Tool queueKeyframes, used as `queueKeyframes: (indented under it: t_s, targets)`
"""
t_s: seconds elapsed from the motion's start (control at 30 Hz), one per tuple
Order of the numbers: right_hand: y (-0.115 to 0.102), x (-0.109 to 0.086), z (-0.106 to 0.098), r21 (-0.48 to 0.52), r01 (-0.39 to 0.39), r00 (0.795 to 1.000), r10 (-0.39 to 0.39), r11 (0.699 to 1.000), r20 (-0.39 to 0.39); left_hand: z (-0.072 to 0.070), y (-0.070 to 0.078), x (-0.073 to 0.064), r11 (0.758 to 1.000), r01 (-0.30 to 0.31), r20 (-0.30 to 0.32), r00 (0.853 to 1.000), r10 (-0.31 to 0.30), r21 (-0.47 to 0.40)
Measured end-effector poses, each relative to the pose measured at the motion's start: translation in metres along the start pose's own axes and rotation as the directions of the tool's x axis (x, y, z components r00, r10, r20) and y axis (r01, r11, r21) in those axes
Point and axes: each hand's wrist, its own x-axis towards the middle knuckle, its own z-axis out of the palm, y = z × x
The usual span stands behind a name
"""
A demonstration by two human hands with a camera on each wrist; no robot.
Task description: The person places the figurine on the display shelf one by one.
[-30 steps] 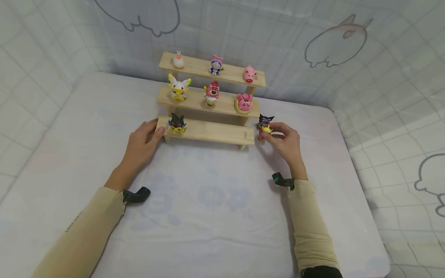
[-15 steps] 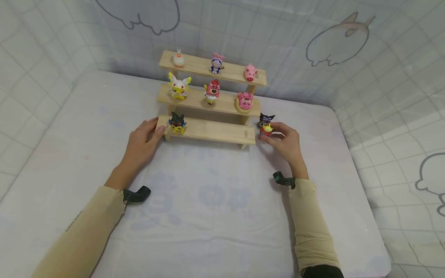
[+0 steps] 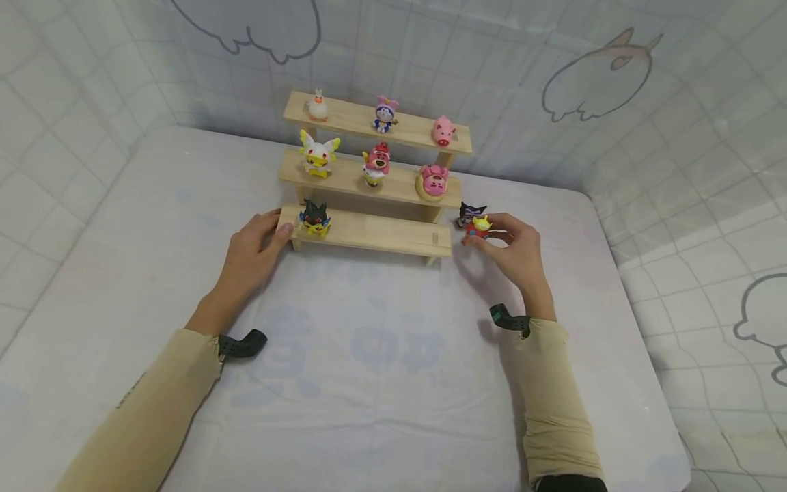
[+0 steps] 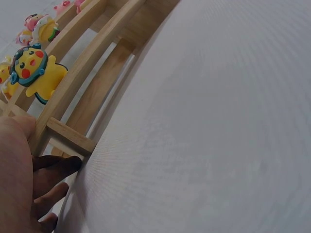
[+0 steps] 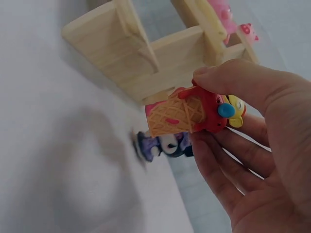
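Note:
In the head view my left hand (image 3: pixel 251 247) grips the left end of the lowest board of a three-tier wooden display shelf (image 3: pixel 381 232). The left wrist view shows its fingers (image 4: pixel 51 182) around the end by a short leg. My right hand (image 3: pixel 518 254) is off the shelf's right end, pinching a small figurine (image 5: pixel 209 109) between thumb and fingers. This figurine has a red body, a yellow head and a waffle-cone base; it is tipped sideways in the right wrist view. Close behind it on the table stands a black and purple figurine (image 3: pixel 470 212), partly hidden.
A yellow figurine in a dark hood (image 3: pixel 315 219) stands at the lowest board's left end. The middle tier bears a white-eared figurine (image 3: pixel 318 156), a pink bear (image 3: pixel 375 164) and another pink figurine (image 3: pixel 433 181). A pink pig (image 3: pixel 443 130) stands on top. White cloth (image 3: pixel 369 383) covers the table.
My right hand has moved a little to the right with the red and yellow figurine, which has turned and shifted away from the shelf end. The left hand stays in place.

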Motion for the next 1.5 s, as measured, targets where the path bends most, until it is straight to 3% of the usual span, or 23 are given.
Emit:
queueKeyframes:
  t_s: [0.33,0.6,1.13,1.5]
  targets:
    - [-0.014,-0.002,0.000,0.021,0.032,0.999,-0.033,0.999,0.035,-0.001,0.001,0.001,1.000,-0.006,0.003,1.000,0.006,0.000]
    - [-0.022,-0.004,0.008,0.043,0.129,0.991,-0.131,0.991,0.031,0.002,-0.004,0.001,1.000,-0.006,-0.006,1.000,0.006,-0.004]
    - [-0.033,-0.004,0.027,0.087,0.145,0.989,-0.145,0.986,-0.004,0.002,-0.003,0.001,1.000,-0.023,-0.017,1.000,0.023,-0.008]
    - [-0.047,-0.007,0.047,0.115,0.140,0.988,-0.146,0.983,0.044,0.001,0.001,-0.002,1.000,-0.002,-0.009,1.000,0.002,-0.009]
